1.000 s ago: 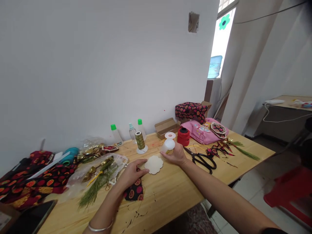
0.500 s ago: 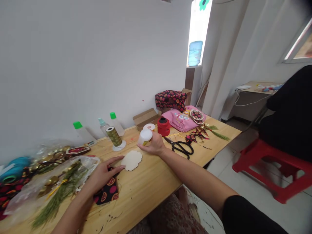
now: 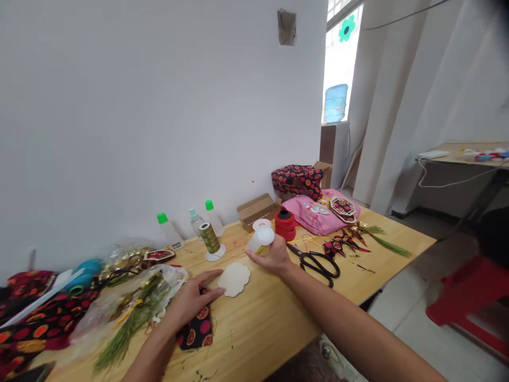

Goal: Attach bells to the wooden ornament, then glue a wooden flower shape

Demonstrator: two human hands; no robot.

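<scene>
My right hand [image 3: 274, 255] is wrapped around a white bottle [image 3: 261, 239] with a bit of yellow label, its round white end facing up. The bottle is held over the table, right of a pale scalloped disc [image 3: 234, 279] that lies flat. My left hand [image 3: 198, 297] has thumb and forefinger stretched apart, their tips touching the disc's left edge. Partly under this hand lies a dark fabric piece [image 3: 198, 331] with red and orange fruit print. Black-handled scissors [image 3: 316, 263] lie right of my right wrist.
Behind the hands stand a green thread spool [image 3: 209, 237], green-capped bottles [image 3: 214, 218], a red spool [image 3: 285, 226] and an open cardboard box [image 3: 258, 209]. Plastic bags with green tassels [image 3: 131, 323] cover the left side. A pink cloth [image 3: 308, 215] and a red stool [image 3: 469, 297] are at right.
The view has turned left and up, so the table and things appear farther right and lower. Both hands keep nearly the same places relative to the disc; the bottle stays in my right hand.
</scene>
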